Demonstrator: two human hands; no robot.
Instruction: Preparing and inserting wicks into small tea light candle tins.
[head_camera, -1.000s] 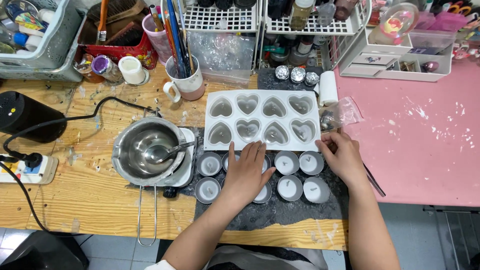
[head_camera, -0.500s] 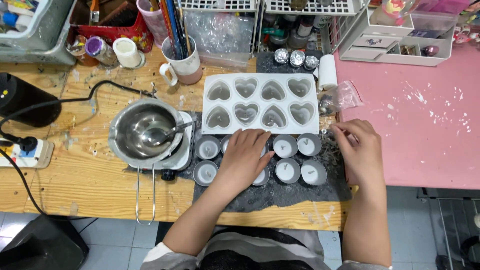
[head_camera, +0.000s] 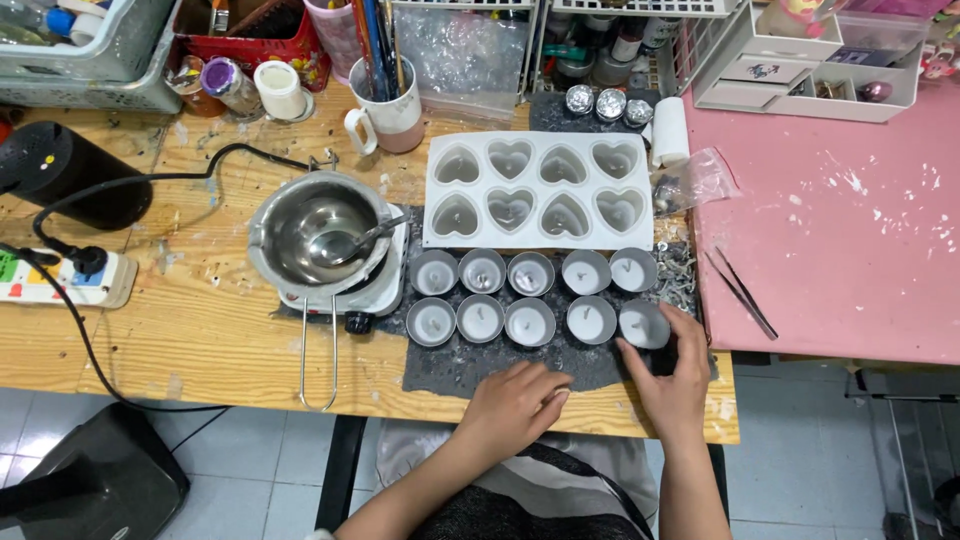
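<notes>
- I see my left hand (head_camera: 515, 400) resting loosely curled and holding nothing, on the near edge of the dark mat (head_camera: 450, 365), just in front of the cups (head_camera: 530, 297).
- My right hand (head_camera: 672, 380) has its fingers spread apart, the tips touching the end cup (head_camera: 643, 323), nearest the pink table (head_camera: 840, 230); nothing is gripped.
- The cups stand in two rows on the mat, just in front of the heart mould (head_camera: 537, 190).
- The pot (head_camera: 318, 232) sits left of the cups.
- Tweezers (head_camera: 740, 292) lie right of them.
</notes>
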